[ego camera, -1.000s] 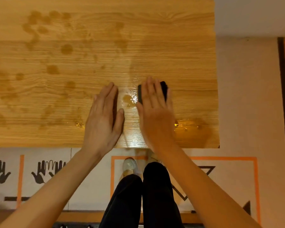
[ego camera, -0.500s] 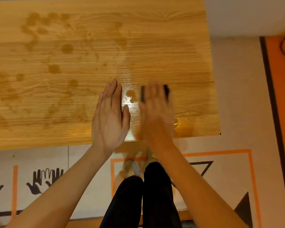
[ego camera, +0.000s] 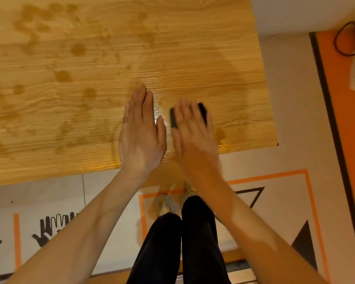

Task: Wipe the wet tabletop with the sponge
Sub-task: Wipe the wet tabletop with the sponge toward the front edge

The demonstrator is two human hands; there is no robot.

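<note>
My right hand presses flat on the sponge; left hand flat, empty. Worktop wet from nine to twelve o'clock.

black sponge, light wood-grain tabletop with darker wet blotches

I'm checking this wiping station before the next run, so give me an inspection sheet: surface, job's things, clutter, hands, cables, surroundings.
Surface: wooden tabletop with many wet blotches on its left half and a puddle near the front right edge.
Job's things: dark sponge under the right hand, mostly hidden.
Clutter: nothing seen.
Hands: left hand flat on the tabletop, fingers straight; right hand pressing the sponge with straight fingers, blurred.
Cables: a dark cable looped on the orange floor, far right.
Surroundings: floor mat with hand prints and triangle markings.
</note>
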